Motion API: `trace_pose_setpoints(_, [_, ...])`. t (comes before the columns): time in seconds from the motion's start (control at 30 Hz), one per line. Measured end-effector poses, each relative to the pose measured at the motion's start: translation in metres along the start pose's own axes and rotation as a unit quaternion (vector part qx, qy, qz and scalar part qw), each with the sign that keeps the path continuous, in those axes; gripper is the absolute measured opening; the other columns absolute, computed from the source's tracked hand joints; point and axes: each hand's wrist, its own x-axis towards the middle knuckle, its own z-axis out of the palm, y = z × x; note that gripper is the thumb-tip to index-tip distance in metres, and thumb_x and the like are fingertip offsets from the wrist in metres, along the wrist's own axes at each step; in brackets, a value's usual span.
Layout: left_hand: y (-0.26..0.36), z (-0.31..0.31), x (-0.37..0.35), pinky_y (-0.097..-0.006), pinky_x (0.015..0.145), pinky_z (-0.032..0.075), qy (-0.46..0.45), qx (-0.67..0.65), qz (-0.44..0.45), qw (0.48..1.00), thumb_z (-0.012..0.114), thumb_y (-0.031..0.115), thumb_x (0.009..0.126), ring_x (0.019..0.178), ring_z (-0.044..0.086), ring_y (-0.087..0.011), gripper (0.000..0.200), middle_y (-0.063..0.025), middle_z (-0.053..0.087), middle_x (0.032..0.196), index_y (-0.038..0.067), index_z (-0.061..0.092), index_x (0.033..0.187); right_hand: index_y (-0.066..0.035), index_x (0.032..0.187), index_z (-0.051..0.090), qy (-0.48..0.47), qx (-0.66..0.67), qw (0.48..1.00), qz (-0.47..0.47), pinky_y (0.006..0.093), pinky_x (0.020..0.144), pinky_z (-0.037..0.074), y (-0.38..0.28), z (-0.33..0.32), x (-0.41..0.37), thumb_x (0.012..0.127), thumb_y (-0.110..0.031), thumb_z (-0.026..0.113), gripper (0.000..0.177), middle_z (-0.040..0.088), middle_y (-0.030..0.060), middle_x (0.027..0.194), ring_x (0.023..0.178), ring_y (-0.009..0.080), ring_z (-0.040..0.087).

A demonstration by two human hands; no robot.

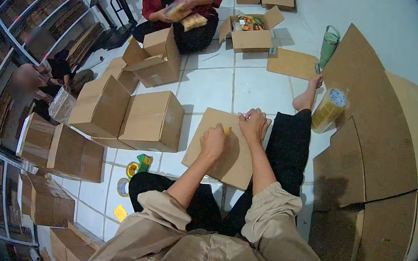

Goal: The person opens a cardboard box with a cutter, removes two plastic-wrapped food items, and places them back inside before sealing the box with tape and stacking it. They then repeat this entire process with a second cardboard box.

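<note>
A flat-topped cardboard box (235, 171) lies on the floor between my legs. My left hand (213, 144) is closed in a fist over the middle of it, with a small yellow object (227, 131) poking out beside the fingers; most of that object is hidden. At the box's far right edge, my right hand (254, 125) has its fingers bent and gripping the cardboard, the thumb side towards the left hand.
Closed cartons (151, 121) stand to the left, near a green tape dispenser (144, 163) and a tape roll (123, 187). Clear tape rolls (329, 110) and cardboard sheets (371, 124) lie right. Ahead, a seated person (180, 7) holds packets beside an open carton (251, 41).
</note>
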Motion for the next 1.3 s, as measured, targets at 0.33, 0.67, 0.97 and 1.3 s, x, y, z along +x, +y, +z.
trace_pose_setpoints(0.33, [-0.057, -0.028, -0.139, -0.0464, 0.058, 0.047, -0.035, 0.0, 0.004, 0.999, 0.063, 0.022, 0.077, 0.065, 0.061, -0.0394, 0.025, -0.023, 0.06, 0.066, 0.0, 0.055, 0.085, -0.007, 0.07, 0.061, 0.011, -0.016, 1.0, -0.018, 0.0413, 0.077, 0.033, 0.0, -0.001, -0.002, 0.072, -0.028, 0.069, 0.023, 0.057, 0.0082, 0.081, 0.085, 0.0258, 0.052])
trace_pose_setpoints(0.67, [-0.112, 0.011, -0.171, -0.0207, 0.047, 0.034, 0.045, -0.459, -0.172, 0.871, 0.063, 0.024, 0.084, 0.052, 0.043, -0.0049, 0.026, 0.0017, 0.051, 0.058, 0.001, 0.058, 0.074, -0.008, 0.071, 0.061, 0.009, -0.037, 0.999, -0.015, 0.0404, 0.078, 0.032, -0.002, 0.004, 0.0, 0.073, -0.03, 0.069, 0.024, 0.056, 0.0071, 0.082, 0.086, 0.025, 0.052])
trace_pose_setpoints(0.97, [-0.109, 0.027, -0.172, -0.0203, 0.043, 0.031, 0.086, -0.524, -0.208, 0.822, 0.062, 0.021, 0.085, 0.047, 0.04, -0.0047, 0.022, 0.001, 0.05, 0.057, 0.002, 0.057, 0.075, -0.009, 0.07, 0.06, 0.006, -0.027, 0.999, -0.018, 0.0397, 0.076, 0.032, 0.001, 0.005, -0.001, 0.07, -0.032, 0.071, 0.025, 0.056, 0.0074, 0.081, 0.086, 0.0254, 0.052])
trace_pose_setpoints(1.3, [-0.1, 0.031, -0.165, -0.0201, 0.044, 0.032, 0.058, -0.596, -0.232, 0.767, 0.064, 0.022, 0.083, 0.049, 0.043, -0.0067, 0.022, -0.0009, 0.052, 0.061, 0.002, 0.057, 0.08, -0.009, 0.07, 0.06, 0.008, -0.023, 1.0, -0.012, 0.0392, 0.078, 0.03, -0.002, 0.004, -0.002, 0.07, -0.031, 0.071, 0.025, 0.056, 0.0078, 0.083, 0.087, 0.0252, 0.052])
